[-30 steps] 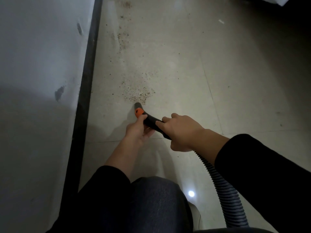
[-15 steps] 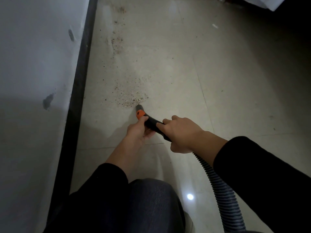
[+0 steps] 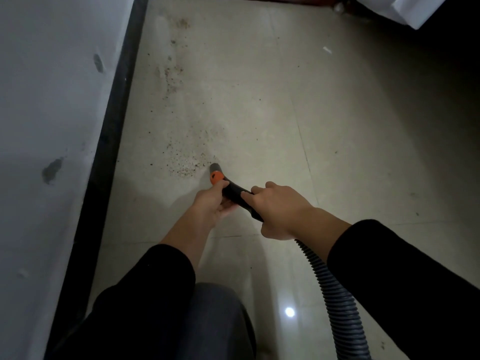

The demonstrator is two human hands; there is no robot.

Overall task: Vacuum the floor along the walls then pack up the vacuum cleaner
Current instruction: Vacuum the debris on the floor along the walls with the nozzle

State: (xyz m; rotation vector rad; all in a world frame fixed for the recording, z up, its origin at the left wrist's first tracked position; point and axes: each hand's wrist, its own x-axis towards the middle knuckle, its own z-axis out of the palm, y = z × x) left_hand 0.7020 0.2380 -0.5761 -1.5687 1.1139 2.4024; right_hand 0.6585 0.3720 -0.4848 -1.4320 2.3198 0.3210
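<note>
The black vacuum nozzle [image 3: 235,192] with an orange collar [image 3: 216,177] points down at the tiled floor [image 3: 272,120], its grey tip beside a patch of dark crumbs [image 3: 184,166]. My left hand [image 3: 211,202] grips the nozzle just behind the orange collar. My right hand [image 3: 279,209] grips the handle further back. A grey ribbed hose [image 3: 335,297] runs from under my right hand to the lower right. More crumbs [image 3: 171,74] trail along the floor toward the far end.
A white wall [image 3: 52,100] with a black skirting board [image 3: 104,165] runs along the left. A white object [image 3: 415,11] sits at the top right corner over a dark area. My knee [image 3: 207,320] in grey trousers is at the bottom.
The nozzle tip and both hands have shifted slightly right along the crumb patch, and my view has tilted to show more of the far floor.
</note>
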